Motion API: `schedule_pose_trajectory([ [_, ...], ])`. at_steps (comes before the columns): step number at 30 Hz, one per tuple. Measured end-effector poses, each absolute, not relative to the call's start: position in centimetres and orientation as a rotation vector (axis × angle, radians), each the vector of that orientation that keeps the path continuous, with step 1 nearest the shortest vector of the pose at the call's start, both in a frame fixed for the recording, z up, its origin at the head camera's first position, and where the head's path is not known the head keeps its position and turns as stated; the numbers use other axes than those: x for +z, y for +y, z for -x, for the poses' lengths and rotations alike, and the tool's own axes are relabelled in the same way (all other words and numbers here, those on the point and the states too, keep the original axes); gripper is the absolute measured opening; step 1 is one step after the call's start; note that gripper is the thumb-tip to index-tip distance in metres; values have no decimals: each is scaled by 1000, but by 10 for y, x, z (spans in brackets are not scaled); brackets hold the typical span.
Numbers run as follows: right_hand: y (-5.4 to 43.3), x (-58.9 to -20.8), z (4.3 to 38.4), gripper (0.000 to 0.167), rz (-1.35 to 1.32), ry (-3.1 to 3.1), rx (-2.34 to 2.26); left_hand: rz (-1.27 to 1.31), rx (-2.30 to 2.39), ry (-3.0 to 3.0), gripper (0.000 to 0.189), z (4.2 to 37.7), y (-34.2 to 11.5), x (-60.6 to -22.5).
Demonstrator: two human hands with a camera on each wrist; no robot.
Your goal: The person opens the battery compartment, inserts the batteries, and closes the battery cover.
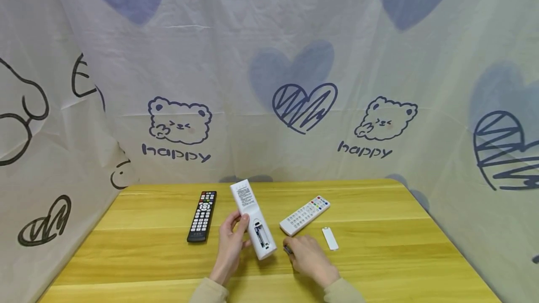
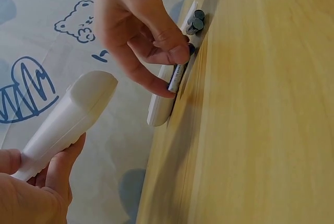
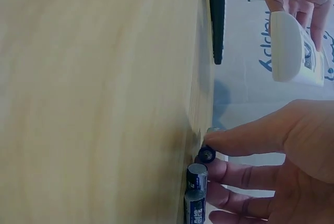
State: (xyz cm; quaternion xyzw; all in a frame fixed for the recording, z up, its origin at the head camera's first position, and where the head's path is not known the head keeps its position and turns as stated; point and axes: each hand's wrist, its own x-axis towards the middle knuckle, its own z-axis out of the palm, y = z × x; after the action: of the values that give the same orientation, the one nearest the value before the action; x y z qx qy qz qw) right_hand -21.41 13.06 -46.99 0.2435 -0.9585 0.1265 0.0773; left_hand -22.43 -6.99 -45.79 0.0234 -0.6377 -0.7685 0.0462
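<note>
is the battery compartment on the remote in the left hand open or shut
Open: the battery compartment shows its inside in the head view, and a small white cover lies apart on the table.

The table (image 1: 379, 265) is yellow wood with streaky lines. On its left side lies a black remote (image 1: 202, 216), buttons up, and to the right a white remote (image 1: 305, 215) lies slanted, buttons up too. A small white cover (image 1: 330, 239) lies near the white one, and two batteries (image 3: 197, 177) lie close together.
</note>
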Motion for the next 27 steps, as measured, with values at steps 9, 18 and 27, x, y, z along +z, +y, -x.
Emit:
schedule_pose_trajectory([
  [9,132,-472,213,34,-686,-2811,651,-77,-2379,-1929,42,225,-70,-459],
  [18,128,-466,211,35,-659,-2674,788,-41,-2428,-1918,46,225,-70,-461],
  [27,124,-457,208,37,-723,-2582,957,-43,-2474,-1899,47,226,-70,-463],
])
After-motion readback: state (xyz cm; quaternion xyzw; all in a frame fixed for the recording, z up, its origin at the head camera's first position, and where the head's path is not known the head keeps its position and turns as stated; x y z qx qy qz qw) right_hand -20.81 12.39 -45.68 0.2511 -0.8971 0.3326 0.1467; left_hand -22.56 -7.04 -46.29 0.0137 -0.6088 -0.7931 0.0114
